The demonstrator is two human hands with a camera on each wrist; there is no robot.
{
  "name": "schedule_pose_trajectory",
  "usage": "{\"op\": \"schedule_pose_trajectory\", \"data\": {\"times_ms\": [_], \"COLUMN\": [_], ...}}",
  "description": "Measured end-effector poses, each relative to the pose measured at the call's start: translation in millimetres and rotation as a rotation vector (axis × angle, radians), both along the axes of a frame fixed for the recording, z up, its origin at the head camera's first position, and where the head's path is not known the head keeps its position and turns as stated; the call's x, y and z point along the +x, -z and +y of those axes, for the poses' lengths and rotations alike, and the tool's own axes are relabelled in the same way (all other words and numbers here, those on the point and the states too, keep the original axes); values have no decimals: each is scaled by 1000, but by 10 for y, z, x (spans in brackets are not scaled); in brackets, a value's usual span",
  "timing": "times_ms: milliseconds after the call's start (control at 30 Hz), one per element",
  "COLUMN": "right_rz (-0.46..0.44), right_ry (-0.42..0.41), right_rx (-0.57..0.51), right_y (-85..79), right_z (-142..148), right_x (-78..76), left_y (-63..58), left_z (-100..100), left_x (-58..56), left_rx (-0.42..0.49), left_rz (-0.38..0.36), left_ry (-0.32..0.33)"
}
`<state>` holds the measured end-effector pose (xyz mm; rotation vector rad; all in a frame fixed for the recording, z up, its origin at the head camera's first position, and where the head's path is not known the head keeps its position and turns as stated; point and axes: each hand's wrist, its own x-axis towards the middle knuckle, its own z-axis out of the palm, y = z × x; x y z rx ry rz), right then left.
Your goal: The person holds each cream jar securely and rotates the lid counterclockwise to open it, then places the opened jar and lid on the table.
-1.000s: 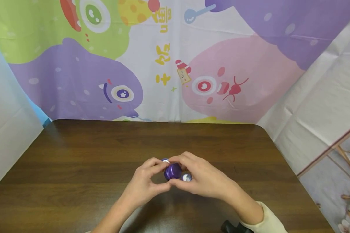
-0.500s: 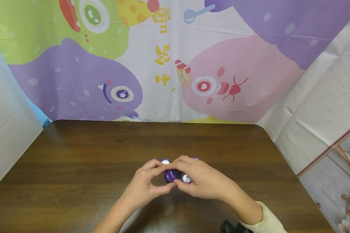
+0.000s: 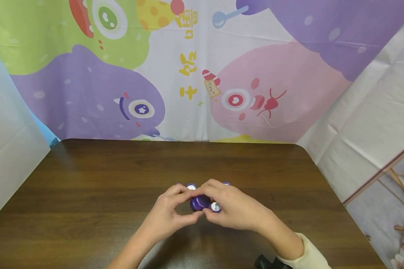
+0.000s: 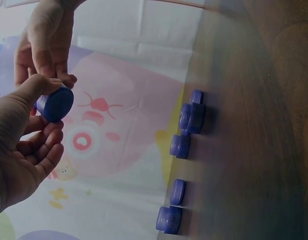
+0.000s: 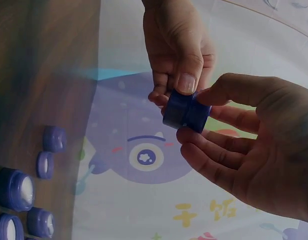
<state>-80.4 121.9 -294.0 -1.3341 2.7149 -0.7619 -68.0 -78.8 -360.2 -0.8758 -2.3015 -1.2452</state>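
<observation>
A small purple jar (image 3: pixel 200 203) is held off the table between both hands in the head view. My left hand (image 3: pixel 168 209) pinches it from the left with thumb and fingers, and my right hand (image 3: pixel 237 205) pinches it from the right. The right wrist view shows the jar (image 5: pixel 186 111) lying on its side, with a seam between its body and what looks like its lid. In the left wrist view one round flat end of the jar (image 4: pixel 59 105) faces the camera. Fingers cover part of it.
Several purple jars and lids stand on the brown table (image 3: pixel 104 175) behind the hands, among them an open jar (image 5: pixel 16 190) with white inside and a lid (image 5: pixel 45 165). Beside the right sleeve lies a black object (image 3: pixel 269 262). A printed cloth (image 3: pixel 188 112) hangs behind the table.
The held jar has dropped slightly and tilted. My right hand's fingertips have shifted a little over it, and more of the jars behind show. Over the last half second almost nothing moved.
</observation>
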Motion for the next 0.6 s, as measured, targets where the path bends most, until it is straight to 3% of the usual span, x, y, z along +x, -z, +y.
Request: {"op": "schedule_pose_trajectory", "data": {"times_ms": [100, 300, 600], "right_rz": [-8, -91, -5], "right_ry": [7, 124, 1], "right_rx": [-11, -54, -40], "right_y": [0, -10, -9], "right_z": [-6, -39, -2], "right_x": [4, -2, -16], "left_y": [-6, -35, -7], "left_z": [-12, -5, -7], "left_x": [11, 6, -3], "left_rx": [-9, -19, -16], "left_rz": [-25, -37, -14], "left_ry": [-2, -15, 11]}}
